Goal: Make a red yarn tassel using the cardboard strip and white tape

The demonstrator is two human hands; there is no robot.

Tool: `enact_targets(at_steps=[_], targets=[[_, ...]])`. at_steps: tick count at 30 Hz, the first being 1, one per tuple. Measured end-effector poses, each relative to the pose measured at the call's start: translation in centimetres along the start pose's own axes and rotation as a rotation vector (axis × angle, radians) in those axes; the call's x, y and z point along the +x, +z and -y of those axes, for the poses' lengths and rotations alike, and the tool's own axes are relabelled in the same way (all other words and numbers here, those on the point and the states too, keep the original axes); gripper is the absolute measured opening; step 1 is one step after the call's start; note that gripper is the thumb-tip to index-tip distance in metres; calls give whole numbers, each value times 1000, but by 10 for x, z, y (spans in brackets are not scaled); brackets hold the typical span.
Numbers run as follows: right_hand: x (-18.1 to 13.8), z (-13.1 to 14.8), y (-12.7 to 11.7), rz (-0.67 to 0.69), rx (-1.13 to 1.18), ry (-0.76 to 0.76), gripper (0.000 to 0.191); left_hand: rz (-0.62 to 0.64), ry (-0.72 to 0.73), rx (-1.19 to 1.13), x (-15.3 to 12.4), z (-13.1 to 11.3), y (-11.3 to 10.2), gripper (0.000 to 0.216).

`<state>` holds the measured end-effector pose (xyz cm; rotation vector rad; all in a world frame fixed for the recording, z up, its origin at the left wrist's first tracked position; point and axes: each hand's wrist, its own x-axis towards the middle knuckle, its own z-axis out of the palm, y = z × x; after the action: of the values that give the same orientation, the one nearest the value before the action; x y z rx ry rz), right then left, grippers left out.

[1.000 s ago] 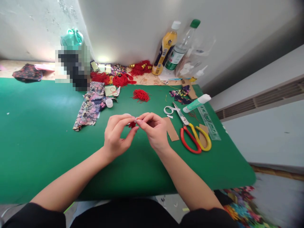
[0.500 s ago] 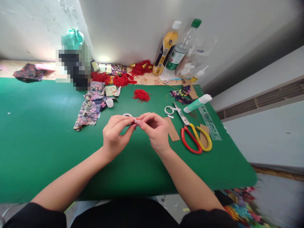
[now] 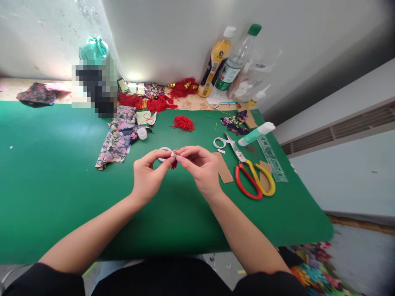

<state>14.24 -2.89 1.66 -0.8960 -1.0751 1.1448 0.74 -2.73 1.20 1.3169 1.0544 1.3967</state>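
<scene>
My left hand (image 3: 148,174) and my right hand (image 3: 200,166) meet over the middle of the green table (image 3: 55,176), fingers pinched together. Between the fingertips hangs a small red tassel (image 3: 174,163) with a bit of white at its top. A white tape ring (image 3: 165,150) lies on the table just behind my left fingers. A brown card piece (image 3: 224,170) lies right beside my right hand.
Red-and-yellow scissors (image 3: 251,176), small white scissors (image 3: 219,143), a glue bottle (image 3: 256,133) and a clear ruler (image 3: 273,160) lie to the right. Floral fabric (image 3: 117,137), a white cap (image 3: 142,133) and loose red tassels (image 3: 184,123) lie behind. Bottles (image 3: 217,61) stand at the wall.
Both hands stayed in place; the fingers shifted slightly and the red tassel now hangs lower between them. The tape ring shows more behind my left fingers.
</scene>
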Motion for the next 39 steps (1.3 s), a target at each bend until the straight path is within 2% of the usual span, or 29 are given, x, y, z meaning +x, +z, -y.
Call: enact_targets(at_steps=[3,10,16,22,28,39], targets=[[0,1,0,-9,-3,-16,13,26,-59,-69,-1,0,0,9],[0,-1,-1,-19,-28,-76,13,9,17,16,-2,-3,-1,10],[-1,-4,-2,-13,-97,-84,11,52,-123,-80,1,-3,0,15],[-1,-1,-3,33,-125,-82,9,39,-178,-253,4,-1,2,20],[0,2,-5,11,-267,-125,6,103,-241,-338,6,5,1,24],[1,2,-4,39,-249,-97,5,167,-342,-429,6,1,2,29]])
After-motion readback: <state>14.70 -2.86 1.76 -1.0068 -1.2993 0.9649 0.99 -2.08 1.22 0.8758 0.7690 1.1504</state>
